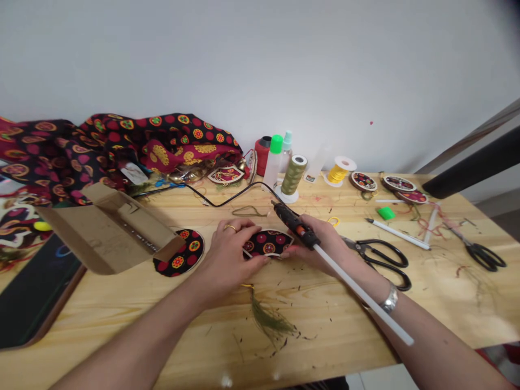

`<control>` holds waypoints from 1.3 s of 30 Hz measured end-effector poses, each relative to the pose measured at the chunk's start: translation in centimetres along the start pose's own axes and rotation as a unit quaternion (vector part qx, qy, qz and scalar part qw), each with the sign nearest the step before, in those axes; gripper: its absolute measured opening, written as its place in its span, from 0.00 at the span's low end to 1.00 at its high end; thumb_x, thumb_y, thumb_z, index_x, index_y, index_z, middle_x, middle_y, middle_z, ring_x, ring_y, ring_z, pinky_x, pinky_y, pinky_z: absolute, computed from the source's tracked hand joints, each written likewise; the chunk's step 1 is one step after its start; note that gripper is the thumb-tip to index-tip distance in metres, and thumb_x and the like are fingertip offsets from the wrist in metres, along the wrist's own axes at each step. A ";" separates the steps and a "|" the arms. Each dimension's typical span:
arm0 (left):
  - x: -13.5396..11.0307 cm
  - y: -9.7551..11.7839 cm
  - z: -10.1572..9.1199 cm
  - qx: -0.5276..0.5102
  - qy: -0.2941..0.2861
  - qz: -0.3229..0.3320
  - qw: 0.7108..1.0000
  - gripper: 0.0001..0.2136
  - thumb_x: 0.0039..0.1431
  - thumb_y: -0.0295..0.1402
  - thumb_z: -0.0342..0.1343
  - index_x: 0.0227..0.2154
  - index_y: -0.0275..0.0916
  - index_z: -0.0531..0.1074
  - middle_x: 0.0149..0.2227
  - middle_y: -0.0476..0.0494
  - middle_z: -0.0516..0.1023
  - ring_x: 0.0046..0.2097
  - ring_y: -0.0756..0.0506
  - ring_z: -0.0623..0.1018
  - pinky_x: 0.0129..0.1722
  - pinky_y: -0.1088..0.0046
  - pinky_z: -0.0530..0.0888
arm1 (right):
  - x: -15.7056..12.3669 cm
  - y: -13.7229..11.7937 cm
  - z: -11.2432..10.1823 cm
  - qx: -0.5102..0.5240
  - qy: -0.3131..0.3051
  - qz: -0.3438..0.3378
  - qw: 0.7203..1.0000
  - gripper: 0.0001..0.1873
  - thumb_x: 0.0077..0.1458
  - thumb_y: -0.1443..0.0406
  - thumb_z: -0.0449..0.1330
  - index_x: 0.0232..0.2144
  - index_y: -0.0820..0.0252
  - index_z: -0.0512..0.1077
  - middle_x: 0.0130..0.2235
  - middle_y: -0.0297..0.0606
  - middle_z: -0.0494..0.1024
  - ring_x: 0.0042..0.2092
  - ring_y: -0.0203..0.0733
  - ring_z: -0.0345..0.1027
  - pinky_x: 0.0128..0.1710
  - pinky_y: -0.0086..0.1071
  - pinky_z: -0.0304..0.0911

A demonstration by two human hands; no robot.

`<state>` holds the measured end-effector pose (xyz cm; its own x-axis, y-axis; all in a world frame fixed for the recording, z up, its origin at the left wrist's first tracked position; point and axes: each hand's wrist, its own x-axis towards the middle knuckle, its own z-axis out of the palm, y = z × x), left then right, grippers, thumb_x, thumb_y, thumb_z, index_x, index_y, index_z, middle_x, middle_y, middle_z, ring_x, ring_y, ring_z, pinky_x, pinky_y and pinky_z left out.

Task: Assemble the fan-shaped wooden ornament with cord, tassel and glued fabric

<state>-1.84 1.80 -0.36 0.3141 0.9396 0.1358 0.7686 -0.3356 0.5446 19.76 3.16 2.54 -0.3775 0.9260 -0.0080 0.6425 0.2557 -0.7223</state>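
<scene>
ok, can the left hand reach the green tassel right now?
Likely yes: the green tassel lies uncovered near the left hand, though that hand is holding the patterned piece.

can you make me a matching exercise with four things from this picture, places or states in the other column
1. glue gun
2. patterned piece
3. green tassel
4. yellow thread

A. wound on a white spool
B. touched by both the left hand and the right hand
C. has a long white stick out of its back
D. lies on the table, nearer the camera than the piece in the hands

Right pairs: 1-C, 2-B, 3-D, 4-A
</scene>
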 end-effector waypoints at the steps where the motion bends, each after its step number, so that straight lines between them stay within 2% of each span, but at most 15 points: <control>1: 0.0 0.0 0.0 0.002 -0.003 -0.001 1.000 0.22 0.47 0.42 0.59 0.46 0.38 0.72 0.48 0.41 0.71 0.51 0.37 0.65 0.51 0.57 0.64 | 0.0 0.1 0.1 -0.001 0.001 0.001 1.000 0.16 0.43 0.57 0.65 0.29 0.60 0.65 0.29 0.33 0.70 0.29 0.37 0.61 0.28 0.28 0.54; 8: 0.0 -0.1 0.1 0.000 0.000 0.001 1.000 0.21 0.47 0.42 0.59 0.45 0.42 0.72 0.48 0.42 0.71 0.51 0.37 0.65 0.52 0.57 0.64 | 0.3 0.9 0.8 -0.021 0.013 0.002 1.000 0.19 0.41 0.53 0.65 0.29 0.59 0.65 0.27 0.32 0.70 0.28 0.37 0.61 0.26 0.28 0.54; 18: 0.0 -0.1 0.1 0.001 0.000 0.000 1.000 0.21 0.47 0.41 0.59 0.45 0.40 0.72 0.47 0.42 0.71 0.51 0.37 0.65 0.52 0.56 0.64 | 0.5 1.2 1.2 -0.052 0.016 -0.007 0.999 0.19 0.41 0.54 0.65 0.30 0.58 0.66 0.28 0.33 0.69 0.29 0.38 0.62 0.26 0.29 0.53; 26: 0.0 -0.1 0.1 -0.002 -0.005 -0.007 1.000 0.22 0.47 0.42 0.59 0.45 0.39 0.72 0.48 0.41 0.71 0.51 0.37 0.65 0.51 0.56 0.65 | 0.5 -0.2 0.7 -0.062 -0.011 0.028 0.998 0.17 0.42 0.56 0.65 0.30 0.59 0.67 0.29 0.36 0.70 0.30 0.40 0.62 0.27 0.30 0.53; 31: 0.0 -0.2 -0.2 -0.011 -0.015 -0.011 1.000 0.22 0.46 0.42 0.60 0.46 0.41 0.72 0.48 0.42 0.70 0.51 0.37 0.65 0.51 0.56 0.65 | 0.5 -0.2 0.8 -0.072 -0.015 0.036 0.997 0.17 0.42 0.56 0.65 0.31 0.59 0.67 0.30 0.37 0.71 0.31 0.41 0.62 0.27 0.31 0.54; 33: 0.1 -0.3 -0.4 -0.019 -0.023 -0.013 0.999 0.20 0.49 0.42 0.58 0.46 0.41 0.73 0.48 0.41 0.70 0.51 0.38 0.66 0.51 0.57 0.65 | 0.5 -0.1 0.9 -0.077 -0.014 0.035 0.996 0.18 0.42 0.56 0.65 0.32 0.60 0.67 0.30 0.37 0.71 0.31 0.41 0.63 0.28 0.31 0.54; 36: 0.3 -0.4 -0.7 -0.038 -0.031 -0.007 0.999 0.15 0.57 0.37 0.50 0.45 0.40 0.74 0.46 0.41 0.72 0.49 0.41 0.68 0.51 0.60 0.66 | 0.5 0.0 0.9 -0.084 -0.014 0.042 0.995 0.18 0.42 0.57 0.65 0.33 0.59 0.67 0.30 0.36 0.71 0.31 0.41 0.63 0.28 0.31 0.55; 39: 0.6 -0.5 -1.0 -0.062 -0.030 -0.015 0.998 0.16 0.60 0.32 0.45 0.47 0.40 0.73 0.46 0.41 0.74 0.49 0.42 0.70 0.51 0.60 0.66 | 0.6 -0.2 0.9 -0.085 -0.017 0.045 0.995 0.18 0.42 0.56 0.65 0.32 0.59 0.66 0.30 0.36 0.71 0.31 0.41 0.63 0.28 0.30 0.55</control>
<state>-2.61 2.57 0.31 0.3276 0.9422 0.0701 0.7049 -0.2932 0.6459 18.87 3.39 2.03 -0.3333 0.9383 -0.0927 0.7769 0.2175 -0.5909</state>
